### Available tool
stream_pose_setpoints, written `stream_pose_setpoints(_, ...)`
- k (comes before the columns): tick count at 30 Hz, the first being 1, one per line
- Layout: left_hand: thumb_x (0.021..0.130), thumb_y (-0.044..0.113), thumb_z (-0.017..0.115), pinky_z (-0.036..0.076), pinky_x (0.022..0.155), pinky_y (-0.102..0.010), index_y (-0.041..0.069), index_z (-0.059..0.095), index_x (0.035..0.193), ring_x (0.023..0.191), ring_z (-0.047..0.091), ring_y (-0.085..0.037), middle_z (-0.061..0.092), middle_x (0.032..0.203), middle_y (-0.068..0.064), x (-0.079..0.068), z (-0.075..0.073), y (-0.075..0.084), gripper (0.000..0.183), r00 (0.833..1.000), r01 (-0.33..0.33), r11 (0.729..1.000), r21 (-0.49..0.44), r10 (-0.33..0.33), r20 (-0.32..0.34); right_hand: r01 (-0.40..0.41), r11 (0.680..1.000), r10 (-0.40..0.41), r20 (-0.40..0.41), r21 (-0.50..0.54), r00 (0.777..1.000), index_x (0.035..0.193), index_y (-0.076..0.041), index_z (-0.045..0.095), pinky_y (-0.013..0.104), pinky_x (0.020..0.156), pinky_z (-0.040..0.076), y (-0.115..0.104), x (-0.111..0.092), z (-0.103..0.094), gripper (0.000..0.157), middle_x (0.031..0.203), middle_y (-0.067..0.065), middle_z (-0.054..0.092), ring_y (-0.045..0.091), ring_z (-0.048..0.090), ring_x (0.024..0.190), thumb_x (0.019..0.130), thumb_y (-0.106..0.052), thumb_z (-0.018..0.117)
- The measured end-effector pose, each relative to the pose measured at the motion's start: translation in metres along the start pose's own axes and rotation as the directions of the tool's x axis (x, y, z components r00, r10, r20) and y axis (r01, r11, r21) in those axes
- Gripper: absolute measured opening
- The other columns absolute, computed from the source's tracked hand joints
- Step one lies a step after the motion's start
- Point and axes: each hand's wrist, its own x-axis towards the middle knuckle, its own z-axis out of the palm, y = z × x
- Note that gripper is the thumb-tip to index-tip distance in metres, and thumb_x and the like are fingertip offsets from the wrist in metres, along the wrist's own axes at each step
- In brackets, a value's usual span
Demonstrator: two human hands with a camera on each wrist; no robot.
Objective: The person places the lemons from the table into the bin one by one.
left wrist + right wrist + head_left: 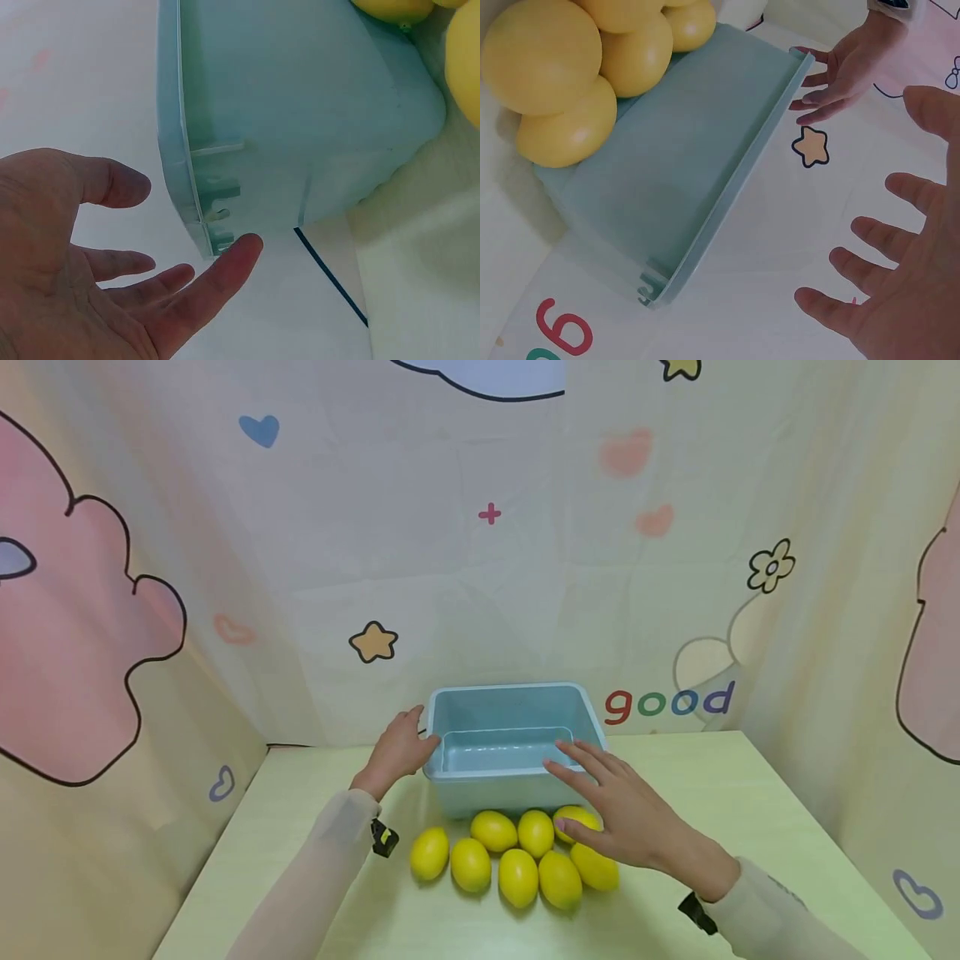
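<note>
A light blue plastic bin (487,797) stands at the back of the table, its inside bare. My left hand (401,746) is at the bin's left rim, thumb and fingers spread on either side of the edge. In the left wrist view, a gap shows between that thumb and the rim (171,142). My right hand (630,806) hovers over the front right corner of the bin with its fingers spread, holding nothing. Several yellow lemons (518,878) lie in two loose rows along the front of the bin; the right hand partly covers one lemon (577,818) at the right.
The pale green table (675,768) runs back to a printed curtain (487,602) close behind the bin. More curtain hangs along both sides. A dark wrist strap (697,913) is on the right arm, and another (384,837) on the left.
</note>
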Motion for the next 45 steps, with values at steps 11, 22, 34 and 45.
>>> stream_pose_setpoints(11,0.093,0.020,0.055,0.061,0.057,-0.038,0.003,0.028,0.153,0.113,0.063,-0.040,0.045,0.146,-0.025,0.003,0.004,-0.006,0.067,0.997,0.049,0.987,-0.151,-0.039,0.071,0.001,1.000,-0.001,0.070,-0.001,0.998,0.139,-0.024,0.053,0.048,0.098,0.052,-0.004,-0.025,0.016,0.059,0.143,0.003,0.052,0.025,0.054,0.126,0.086,-0.040,0.072)
stream_pose_setpoints(22,0.094,0.019,0.055,0.059,0.053,-0.034,0.003,0.028,0.153,0.106,0.065,-0.038,0.049,0.140,-0.027,0.006,0.007,-0.011,0.067,0.994,0.062,0.979,-0.196,-0.043,0.099,-0.062,0.998,0.055,0.207,0.024,0.977,0.136,-0.026,0.056,0.043,0.091,0.056,0.001,-0.042,0.040,0.055,0.138,0.001,0.056,0.023,0.056,0.122,0.085,-0.039,0.072)
stream_pose_setpoints(34,0.091,0.010,0.057,0.060,0.053,-0.037,0.004,0.049,0.141,0.089,0.071,-0.034,0.062,0.122,-0.023,0.012,0.015,-0.014,0.051,0.997,0.031,0.973,-0.228,-0.014,0.077,-0.150,0.986,0.124,0.276,0.073,0.953,0.134,-0.017,0.058,0.047,0.068,0.057,0.013,-0.053,0.059,0.057,0.134,0.011,0.056,0.033,0.059,0.112,0.081,-0.028,0.077)
stream_pose_setpoints(45,0.090,0.010,0.056,0.060,0.053,-0.035,0.003,0.043,0.146,0.082,0.070,-0.025,0.063,0.117,-0.022,0.012,0.015,-0.016,0.058,0.997,0.057,0.968,-0.243,-0.041,0.071,-0.137,0.988,0.112,0.298,0.064,0.948,0.131,-0.019,0.059,0.033,0.056,0.051,0.017,-0.053,0.080,0.055,0.126,0.003,0.054,0.024,0.058,0.100,0.081,-0.027,0.078)
